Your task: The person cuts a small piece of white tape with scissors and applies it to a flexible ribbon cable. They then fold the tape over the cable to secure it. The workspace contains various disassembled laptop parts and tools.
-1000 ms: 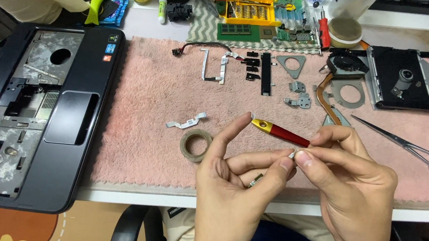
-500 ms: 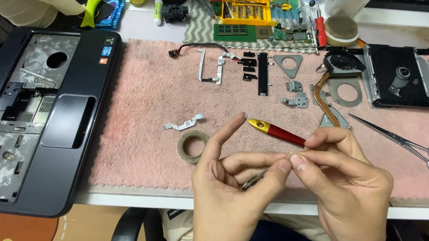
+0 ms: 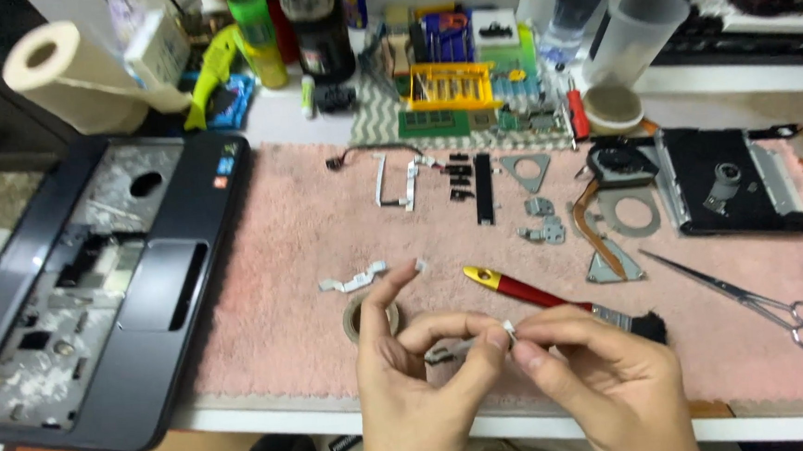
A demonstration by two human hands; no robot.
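From the head view, the left hand [image 3: 420, 382] and right hand [image 3: 597, 381] have stayed together at the pink mat's [image 3: 283, 261] near edge, fingertips pinched on a small white piece [image 3: 509, 327]; the camera has tilted up. The red-handled brush [image 3: 555, 302] lies just behind them, tape roll [image 3: 356, 316] leftward, scissors [image 3: 750, 302] rightward, nothing blocking.

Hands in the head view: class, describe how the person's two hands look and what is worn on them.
Both the left hand and right hand are bare: no gloves, rings or watch show, nails are short and unpainted, and no sleeves reach the visible wrists.
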